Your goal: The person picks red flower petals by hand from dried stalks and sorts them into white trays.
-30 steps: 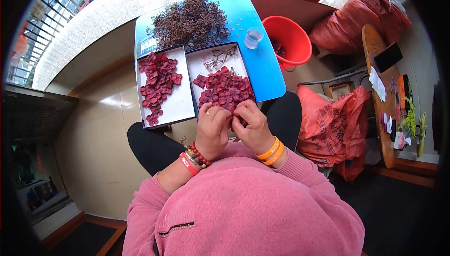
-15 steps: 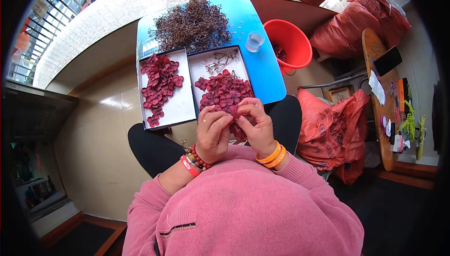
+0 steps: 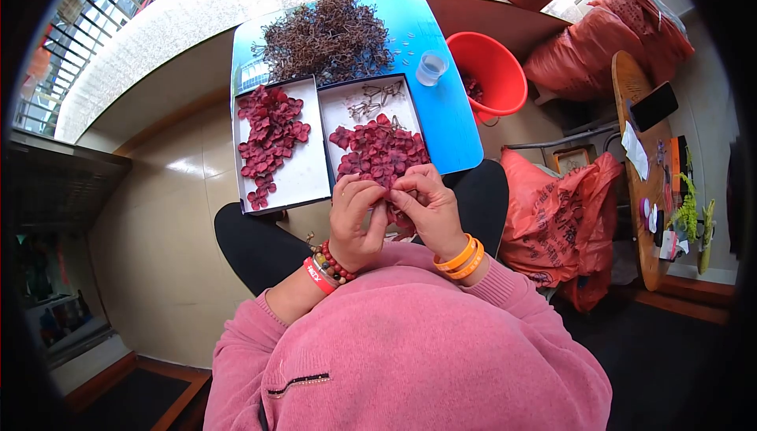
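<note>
My left hand (image 3: 356, 222) and my right hand (image 3: 432, 208) meet fingertip to fingertip over my lap, both closed in a pinch. Between and just below them shows a dark red fabric flower (image 3: 399, 216), mostly covered by my fingers. Right beyond the fingertips, a heap of similar dark red flowers (image 3: 382, 151) lies in the right shallow box (image 3: 335, 108), with a few thin brown stems (image 3: 377, 100) behind it. More dark red flowers (image 3: 270, 139) are spread along the left side of the left shallow box (image 3: 307, 175).
A big tangle of brown stems (image 3: 327, 37) covers the back of the blue table (image 3: 453, 135). A clear plastic cup (image 3: 431, 68) and small pale bits stand beside it. To the right are a red bucket (image 3: 511, 76), red sacks (image 3: 560, 218) and a wooden table (image 3: 650, 257) with a phone (image 3: 654, 106).
My fingertips have shifted slightly and closed nearer together, so less of the flower shows between them. The boxes and heaps look the same; the view has moved a little.
</note>
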### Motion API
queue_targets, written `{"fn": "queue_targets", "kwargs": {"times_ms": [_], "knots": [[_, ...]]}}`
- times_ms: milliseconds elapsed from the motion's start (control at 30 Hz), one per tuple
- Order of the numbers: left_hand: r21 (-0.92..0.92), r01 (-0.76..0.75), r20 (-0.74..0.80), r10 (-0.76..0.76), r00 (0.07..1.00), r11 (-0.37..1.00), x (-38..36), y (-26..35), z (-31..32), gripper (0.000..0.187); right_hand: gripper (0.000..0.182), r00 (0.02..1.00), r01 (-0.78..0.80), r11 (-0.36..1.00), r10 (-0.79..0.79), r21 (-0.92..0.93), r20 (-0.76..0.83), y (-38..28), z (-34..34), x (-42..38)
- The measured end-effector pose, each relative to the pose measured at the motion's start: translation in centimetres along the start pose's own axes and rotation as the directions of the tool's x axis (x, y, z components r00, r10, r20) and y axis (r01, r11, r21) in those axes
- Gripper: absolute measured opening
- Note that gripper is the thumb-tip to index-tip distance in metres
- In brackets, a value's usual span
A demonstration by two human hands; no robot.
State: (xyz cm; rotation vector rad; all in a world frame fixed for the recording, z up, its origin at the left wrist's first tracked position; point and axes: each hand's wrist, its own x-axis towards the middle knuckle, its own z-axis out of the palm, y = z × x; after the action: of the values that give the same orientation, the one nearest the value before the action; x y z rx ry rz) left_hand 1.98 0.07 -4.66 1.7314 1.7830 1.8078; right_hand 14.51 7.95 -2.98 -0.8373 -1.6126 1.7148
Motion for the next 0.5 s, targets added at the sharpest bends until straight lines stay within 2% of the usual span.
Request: {"fn": "queue_targets", "kwargs": {"times_ms": [67,100,133,200,233,333,433,500], "knots": [[-0.122,0.298,0.112,-0.286,0.952,0.947,-1.1,-1.1,0.2,0.018,0.002,0.973,-0.232,0.972,0.232,0.023,0.016,-0.5,-0.1,0.1],[-0.167,0.446,0.182,-0.417,0.891,0.88,-1.2,-1.1,0.1,0.015,0.003,0.962,-0.272,0.961,0.27,0.056,0.04,0.0,-0.3,0.2],[-0.267,0.598,0.232,-0.552,0.801,0.756,-1.3,-0.9,0.2,0.013,0.005,0.95,-0.312,0.946,0.307,0.089,0.064,1.0,-0.6,0.2],[-0.419,0.808,0.363,-0.739,0.567,0.414,-0.6,-0.5,0.0,0.009,0.007,0.942,-0.334,0.935,0.327,0.117,0.07,1.7,-0.7,0.2],[-0.46,0.806,0.376,-0.741,0.556,0.372,-0.6,-0.5,0.0,0.007,0.008,0.947,-0.322,0.94,0.318,0.115,0.046,1.8,-0.7,0.0],[-0.489,0.794,0.424,-0.697,0.577,0.36,-0.7,-1.3,-0.1,0.008,0.008,0.961,-0.275,0.955,0.276,0.114,0.003,1.5,-0.6,0.0],[-0.508,0.848,0.541,-0.709,0.452,0.152,-0.9,-2.0,-0.3,0.008,0.007,0.96,-0.277,0.949,0.279,0.152,0.005,0.7,-0.5,-0.2],[-0.564,0.824,0.597,-0.668,0.443,0.042,-1.1,-2.6,-0.3,0.009,0.007,0.96,-0.277,0.949,0.28,0.152,0.005,0.7,-0.4,-0.2]]}}
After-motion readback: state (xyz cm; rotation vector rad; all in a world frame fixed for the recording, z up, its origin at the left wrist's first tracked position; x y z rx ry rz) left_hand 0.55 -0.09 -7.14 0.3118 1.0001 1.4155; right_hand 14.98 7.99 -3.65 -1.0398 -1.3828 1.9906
